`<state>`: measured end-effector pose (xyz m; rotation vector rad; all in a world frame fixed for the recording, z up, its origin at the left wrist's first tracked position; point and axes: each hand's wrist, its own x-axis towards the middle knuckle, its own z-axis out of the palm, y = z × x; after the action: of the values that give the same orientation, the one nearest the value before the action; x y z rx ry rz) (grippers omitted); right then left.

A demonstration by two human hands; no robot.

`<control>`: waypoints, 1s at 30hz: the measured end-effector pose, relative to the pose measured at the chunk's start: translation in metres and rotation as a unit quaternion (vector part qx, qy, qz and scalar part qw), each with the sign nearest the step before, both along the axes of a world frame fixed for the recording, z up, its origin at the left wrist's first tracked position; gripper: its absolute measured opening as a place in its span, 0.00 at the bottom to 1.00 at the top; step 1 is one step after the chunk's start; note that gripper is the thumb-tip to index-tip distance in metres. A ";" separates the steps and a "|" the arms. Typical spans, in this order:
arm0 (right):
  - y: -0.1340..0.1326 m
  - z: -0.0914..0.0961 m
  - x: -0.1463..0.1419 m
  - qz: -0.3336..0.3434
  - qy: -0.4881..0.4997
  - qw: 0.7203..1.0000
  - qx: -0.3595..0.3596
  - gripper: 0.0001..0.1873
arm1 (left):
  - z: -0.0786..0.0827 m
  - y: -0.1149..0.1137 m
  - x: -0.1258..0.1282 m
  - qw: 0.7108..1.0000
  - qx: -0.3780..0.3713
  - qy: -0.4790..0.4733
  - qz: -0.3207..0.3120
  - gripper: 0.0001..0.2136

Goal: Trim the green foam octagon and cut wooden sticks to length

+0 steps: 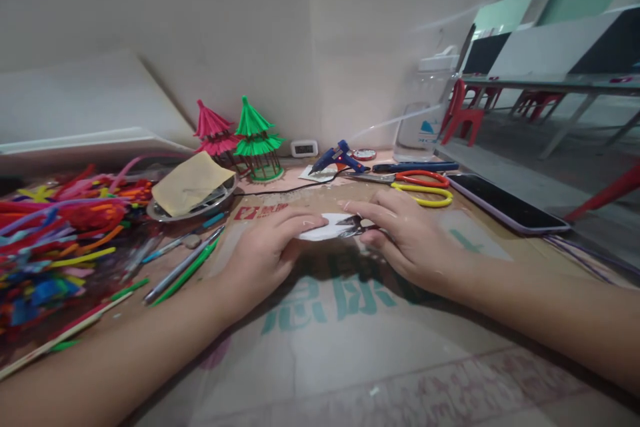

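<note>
Left hand (267, 244): clamped on a white piece (320, 230)
Right hand (415, 240): pinching the dark bit (353, 226) at its other end
White piece: smack between both, long axis side to side, above cardboard (313, 370)
Glue gun (340, 156): further back

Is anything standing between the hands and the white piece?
Left hand: nothing visible; its fingers touch the white piece. Right hand: a dark item, too blurred to identify, sits between its fingertips and the piece.
</note>
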<state>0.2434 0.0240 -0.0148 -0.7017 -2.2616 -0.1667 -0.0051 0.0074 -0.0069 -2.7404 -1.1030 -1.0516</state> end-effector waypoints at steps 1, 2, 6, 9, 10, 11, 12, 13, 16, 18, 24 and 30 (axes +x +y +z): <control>-0.001 0.000 -0.001 0.004 0.002 1.000 0.003 0.20 | 0.001 -0.001 0.000 1.000 -0.001 0.006 0.000 0.17; -0.001 0.001 -0.001 0.008 0.007 1.000 0.005 0.20 | 0.001 -0.001 0.001 1.000 -0.001 0.011 0.001 0.17; 0.001 0.002 0.001 0.003 0.018 1.000 0.018 0.18 | 0.003 -0.002 0.000 1.000 0.008 0.013 0.002 0.17; 0.003 0.002 0.001 -0.003 0.013 1.000 0.015 0.17 | 0.002 -0.001 -0.001 1.000 0.000 0.004 0.002 0.17; 0.003 0.002 0.001 -0.003 0.012 1.000 0.012 0.17 | 0.002 0.000 -0.002 1.000 -0.004 0.001 0.002 0.18; 0.003 0.001 0.001 -0.001 0.011 1.000 0.008 0.17 | 0.001 0.000 -0.002 1.000 -0.007 -0.001 0.003 0.18; 0.003 0.001 0.000 0.000 0.009 1.000 0.006 0.17 | 0.001 0.000 -0.002 1.000 -0.010 -0.002 0.005 0.17; 0.003 0.001 0.000 0.000 0.006 1.000 0.003 0.17 | 0.001 0.000 -0.002 1.000 -0.012 -0.002 0.006 0.17; 0.002 0.001 0.001 0.001 -0.004 1.000 0.006 0.18 | 0.001 0.001 -0.002 1.000 -0.015 0.000 0.009 0.16; 0.002 0.000 0.001 0.002 -0.008 1.000 0.010 0.18 | 0.001 0.000 -0.002 1.000 -0.013 0.001 0.009 0.15; 0.003 0.000 0.001 0.003 -0.020 1.000 0.021 0.18 | 0.001 0.000 -0.003 1.000 -0.011 0.003 0.015 0.16; 0.002 0.001 0.001 0.009 -0.025 1.000 0.011 0.18 | -0.001 0.001 -0.004 1.000 -0.003 -0.002 0.006 0.17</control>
<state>0.2440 0.0261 -0.0139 -0.6737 -2.3085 -0.2014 -0.0088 0.0080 -0.0075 -2.7343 -1.1244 -1.0533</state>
